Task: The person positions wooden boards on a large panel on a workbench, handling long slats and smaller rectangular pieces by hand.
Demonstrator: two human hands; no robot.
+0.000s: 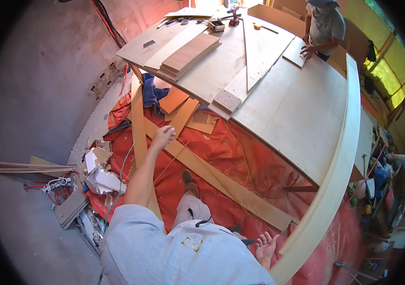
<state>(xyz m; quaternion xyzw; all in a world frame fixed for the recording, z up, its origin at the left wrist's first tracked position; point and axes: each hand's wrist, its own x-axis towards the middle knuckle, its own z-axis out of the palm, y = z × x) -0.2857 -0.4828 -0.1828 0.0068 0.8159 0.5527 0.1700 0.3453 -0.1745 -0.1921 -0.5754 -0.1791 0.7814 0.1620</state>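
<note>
My left hand (163, 137) hangs in front of me above the floor planks, its fingers curled in and nothing visible in them. At the lower right, my right hand (265, 247) is turned palm up with the fingers apart. Right beside it runs a long pale wooden board (353, 109), rising past the right edge of the plywood worktable (302, 128); whether my right hand or arm touches it I cannot tell. A stack of thin wooden panels (190, 53) and a small wood block (227, 100) lie on the table.
Across the table, a co-worker's hand (308, 51) rests on a small panel (294, 53). A cordless drill (233, 17) stands at the far edge. Long planks (226, 185) cross the red tarp (202, 147) underfoot. Broken debris (101, 173) lies left; clutter (378, 175) fills the right.
</note>
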